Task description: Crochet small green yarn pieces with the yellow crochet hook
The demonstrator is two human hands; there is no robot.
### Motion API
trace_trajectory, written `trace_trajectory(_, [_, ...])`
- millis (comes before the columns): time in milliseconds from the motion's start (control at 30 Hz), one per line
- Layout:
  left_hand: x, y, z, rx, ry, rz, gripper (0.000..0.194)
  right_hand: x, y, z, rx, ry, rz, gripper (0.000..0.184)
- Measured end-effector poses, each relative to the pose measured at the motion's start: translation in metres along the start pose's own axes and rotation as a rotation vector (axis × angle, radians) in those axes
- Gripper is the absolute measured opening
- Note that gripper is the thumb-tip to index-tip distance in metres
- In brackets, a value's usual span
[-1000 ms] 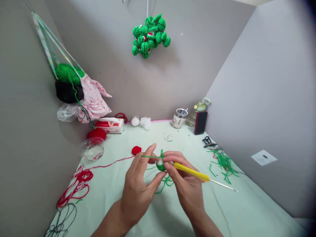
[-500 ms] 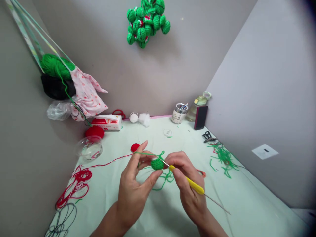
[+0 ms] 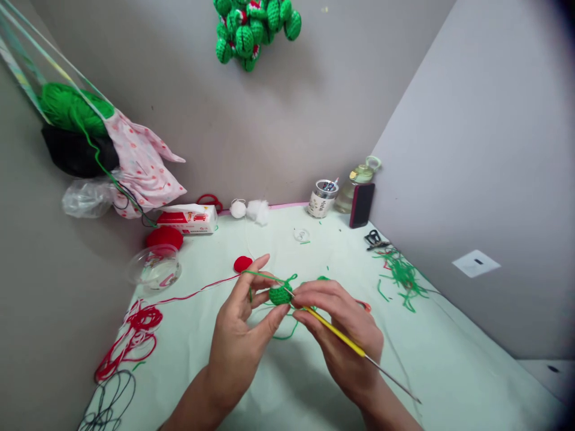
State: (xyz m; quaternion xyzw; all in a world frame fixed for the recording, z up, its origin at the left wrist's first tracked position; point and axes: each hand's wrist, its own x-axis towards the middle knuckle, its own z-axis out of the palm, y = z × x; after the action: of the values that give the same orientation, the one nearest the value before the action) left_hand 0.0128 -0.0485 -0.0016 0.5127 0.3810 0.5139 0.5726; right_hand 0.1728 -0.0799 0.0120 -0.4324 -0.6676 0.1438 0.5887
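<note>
A small green crocheted piece (image 3: 280, 294) is pinched between the thumb and fingers of the left hand (image 3: 236, 332), held above the middle of the pale green cloth (image 3: 197, 335); white is seen at its upper edge. A green strand (image 3: 265, 275) is carried across the raised left forefinger to the piece, where a small loop is formed at the top. A crochet hook (image 3: 336, 333) with a yellow handle is gripped in the fingers of the right hand (image 3: 348, 332), its upper end brought to the piece's rim, its bare metal end pointed near and right. Whether the loop is caught by the hook cannot be told. Just beyond the left fingertips, a small red ball (image 3: 242, 264) is noted. Farther left, red and white yarn (image 3: 142, 326) is heaped, with dark cord (image 3: 110, 398) coiled on its near side; a clear plastic tub (image 3: 157, 269) is set beyond. On the right, green yarn scraps (image 3: 404, 272) are scattered. Along the far edge are ranged a tissue pack (image 3: 193, 220), white stuffing (image 3: 257, 212), a tin (image 3: 321, 200) of pens and a phone (image 3: 362, 206) stood upright. Above, green crocheted balls (image 3: 251, 30) are hung in a cluster.
</note>
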Motion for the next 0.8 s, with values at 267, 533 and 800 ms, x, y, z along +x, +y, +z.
trace_trajectory(267, [0.003,0.001,-0.006,0.050,0.007,0.048,0.061,0.001,0.000,-0.003,0.042,-0.048,0.037,0.024])
trace_trajectory(533, [0.001,-0.007,-0.001,0.416,0.019,0.321,0.061,-0.005,0.002,0.002,-0.120,0.033,-0.096,0.030])
trace_trajectory(800, [0.005,-0.008,-0.002,0.676,-0.015,0.586,0.063,-0.013,0.002,0.004,-0.279,0.031,-0.195,0.034])
